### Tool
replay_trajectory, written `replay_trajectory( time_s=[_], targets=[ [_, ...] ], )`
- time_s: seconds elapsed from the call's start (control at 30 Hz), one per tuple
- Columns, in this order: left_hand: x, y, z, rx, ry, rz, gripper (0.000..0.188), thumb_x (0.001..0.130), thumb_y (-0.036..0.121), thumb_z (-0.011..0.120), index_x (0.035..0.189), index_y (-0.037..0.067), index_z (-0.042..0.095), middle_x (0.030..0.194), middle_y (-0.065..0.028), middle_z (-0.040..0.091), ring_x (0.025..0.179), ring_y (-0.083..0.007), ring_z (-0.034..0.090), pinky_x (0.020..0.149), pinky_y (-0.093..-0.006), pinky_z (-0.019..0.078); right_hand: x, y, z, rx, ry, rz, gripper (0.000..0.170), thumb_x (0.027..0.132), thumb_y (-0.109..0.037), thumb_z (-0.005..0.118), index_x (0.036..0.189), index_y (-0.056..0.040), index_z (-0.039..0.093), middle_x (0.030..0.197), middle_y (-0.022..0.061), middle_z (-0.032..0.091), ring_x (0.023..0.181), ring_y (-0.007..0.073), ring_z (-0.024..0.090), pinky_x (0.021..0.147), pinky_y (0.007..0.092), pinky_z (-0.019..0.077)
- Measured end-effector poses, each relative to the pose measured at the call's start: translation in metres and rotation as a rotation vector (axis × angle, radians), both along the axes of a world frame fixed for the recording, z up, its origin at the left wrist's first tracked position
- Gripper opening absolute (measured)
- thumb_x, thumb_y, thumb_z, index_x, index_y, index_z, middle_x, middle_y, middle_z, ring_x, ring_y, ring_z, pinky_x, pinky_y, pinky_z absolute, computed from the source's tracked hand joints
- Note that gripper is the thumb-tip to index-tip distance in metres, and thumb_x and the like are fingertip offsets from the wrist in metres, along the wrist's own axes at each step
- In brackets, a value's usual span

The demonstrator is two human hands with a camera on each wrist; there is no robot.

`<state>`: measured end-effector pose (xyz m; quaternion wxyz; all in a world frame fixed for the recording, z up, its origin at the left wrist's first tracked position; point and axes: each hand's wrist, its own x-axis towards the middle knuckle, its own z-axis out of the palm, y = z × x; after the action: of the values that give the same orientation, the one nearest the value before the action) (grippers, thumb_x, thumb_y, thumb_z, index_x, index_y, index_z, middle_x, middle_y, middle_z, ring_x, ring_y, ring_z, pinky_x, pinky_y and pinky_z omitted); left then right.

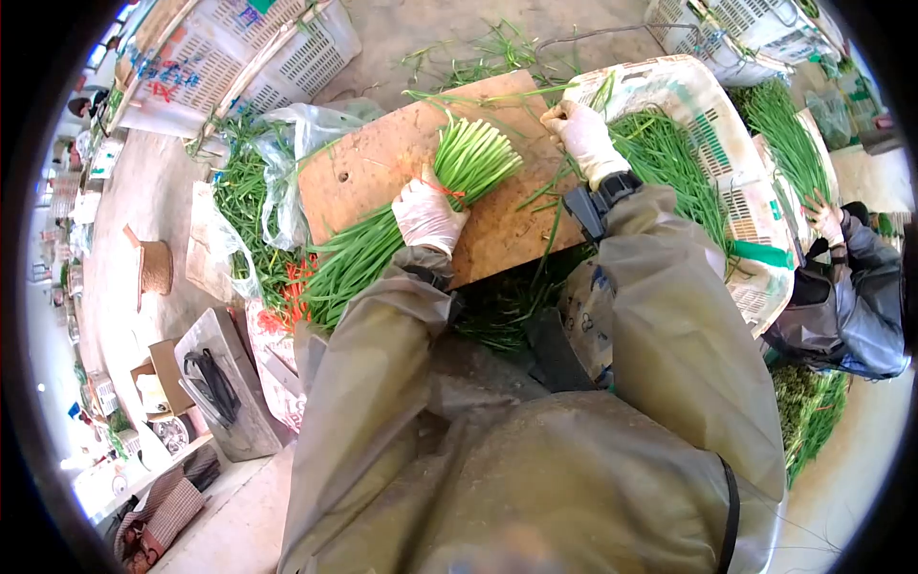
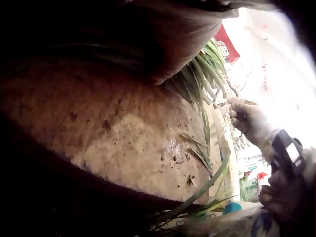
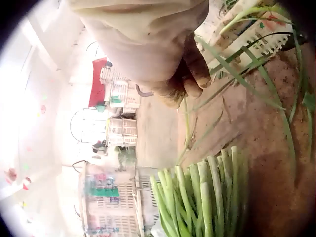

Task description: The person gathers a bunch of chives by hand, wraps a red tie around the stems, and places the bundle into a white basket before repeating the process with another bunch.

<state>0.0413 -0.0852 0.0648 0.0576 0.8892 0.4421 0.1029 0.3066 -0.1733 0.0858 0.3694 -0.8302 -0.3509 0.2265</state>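
Note:
My gloved left hand (image 1: 430, 212) grips a thick bunch of garlic chives (image 1: 478, 158), curled round it just beside a red tie (image 1: 449, 192). The bunch lies across a wooden board (image 1: 497, 234); its pale, even stem ends point away from me and the leaves trail towards my left. In the right wrist view those stem ends (image 3: 205, 192) stand close below my right hand. Over the board's far right corner, my gloved right hand (image 1: 583, 139) has curled fingers (image 3: 192, 84) with soiled tips, pinching a thin green leaf (image 3: 186, 133). The left fingers are mostly hidden in the left wrist view.
A white crate (image 1: 712, 124) of loose chives (image 1: 660, 153) stands at my right, with another person's hand (image 1: 824, 218) beyond. Left of the board are a plastic bag (image 1: 287, 182), loose greens (image 1: 244, 196) and red ties (image 1: 296, 292). Trimmings (image 1: 497, 53) litter the floor ahead.

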Motion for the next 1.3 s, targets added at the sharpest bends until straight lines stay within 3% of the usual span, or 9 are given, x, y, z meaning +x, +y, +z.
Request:
replay_trajectory(
  time_s=[0.2,0.27,0.33,0.47,0.67,0.73,0.87,1.0,1.3],
  targets=[
    [-0.023,0.014,0.045,-0.187,-0.321,-0.053,0.076,0.05,0.037,0.09,0.113,0.008,0.059,0.094,-0.0139,0.068,0.09,-0.0317,0.067,0.08,-0.0437,0.053,-0.035,-0.069,0.082,0.134,0.661,0.045,0.024,0.09,-0.022,0.066,0.102,-0.0016,0.068,0.085,0.0042,0.067,0.064,0.0113,0.06,0.064,0.0284,0.0499],
    [-0.045,0.028,0.055,-0.369,-0.688,-0.145,0.07,0.058,0.014,0.09,0.118,0.004,0.057,0.103,-0.0103,0.071,0.094,-0.0211,0.068,0.083,-0.0367,0.0538,-0.053,-0.093,0.056,0.049,-0.498,0.28,0.036,0.09,-0.039,0.062,0.1,-0.0055,0.07,0.076,0.0098,0.068,0.075,0.0293,0.065,0.075,0.0339,0.0516],
    [-0.064,0.015,0.116,-0.411,-1.006,-0.265,0.079,0.052,0.016,0.093,0.119,-0.001,0.056,0.101,-0.0105,0.069,0.093,-0.0199,0.066,0.084,-0.0327,0.0528,-0.07,-0.102,0.054,0.336,-0.667,0.124,0.046,0.091,-0.048,0.058,0.1,-0.0056,0.072,0.078,0.0101,0.068,0.077,0.0306,0.063,0.074,0.0333,0.0502],
    [-0.111,-0.032,0.189,-0.54,-1.22,-0.301,0.096,0.057,0.021,0.096,0.131,-0.003,0.041,0.121,-0.0134,0.062,0.109,-0.0223,0.061,0.096,-0.0359,0.0496,-0.126,-0.126,0.137,0.061,0.39,0.171,0.036,0.095,-0.038,0.061,0.1,-0.0037,0.071,0.069,0.0004,0.061,0.053,0.0077,0.051,0.049,0.0238,0.0394],
    [-0.158,-0.1,0.16,-0.601,-1.447,-0.359,0.06,0.072,0.019,0.087,0.122,-0.002,0.059,0.111,-0.007,0.067,0.096,-0.0198,0.064,0.086,-0.0351,0.0548,-0.257,-0.156,0.148,0.078,1.183,1.168,0.071,0.096,-0.063,0.043,0.142,-0.0096,0.046,0.107,0.0141,0.067,0.082,0.0199,0.065,0.07,0.0336,0.0558],
    [-0.182,-0.132,0.148,0.09,-1.051,-0.311,0.045,0.088,0.03,0.072,0.124,0.005,0.061,0.116,-0.012,0.063,0.106,-0.0235,0.061,0.087,-0.0409,0.0545,-0.281,-0.154,0.163,0.281,1.308,1.043,0.075,0.095,-0.064,0.041,0.145,-0.0081,0.041,0.121,0.014,0.058,0.096,0.022,0.06,0.083,0.0364,0.05],
    [-0.218,-0.152,0.183,-0.606,-1.102,-0.335,0.063,0.088,0.021,0.07,0.141,0.008,0.038,0.139,-0.0122,0.044,0.128,-0.025,0.043,0.105,-0.0391,0.0365,-0.291,-0.145,0.162,0.717,1.975,0.382,0.078,0.092,-0.065,0.045,0.143,-0.0061,0.04,0.142,0.0112,0.049,0.129,0.0247,0.048,0.111,0.0437,0.0373],
    [-0.256,-0.126,0.195,-1.015,-0.923,-0.258,0.092,0.083,0.022,0.076,0.154,0.006,0.018,0.154,-0.0174,0.03,0.143,-0.0263,0.03,0.117,-0.0383,0.0243,-0.276,-0.148,0.17,0.751,1.521,0.005,0.055,0.096,-0.046,0.056,0.134,-0.0077,0.051,0.125,0.0081,0.061,0.11,0.0209,0.061,0.095,0.0374,0.051],
    [-0.205,-0.142,0.145,-1.914,-1.665,-0.126,0.046,0.09,0.026,0.063,0.129,0.002,0.054,0.126,-0.014,0.061,0.113,-0.03,0.06,0.102,-0.0469,0.0473,-0.286,-0.159,0.213,0.285,0.196,0.512,0.07,0.083,-0.056,0.068,0.129,-0.004,0.056,0.111,0.0167,0.068,0.109,0.0266,0.062,0.093,0.0348,0.0467]
  ],
)
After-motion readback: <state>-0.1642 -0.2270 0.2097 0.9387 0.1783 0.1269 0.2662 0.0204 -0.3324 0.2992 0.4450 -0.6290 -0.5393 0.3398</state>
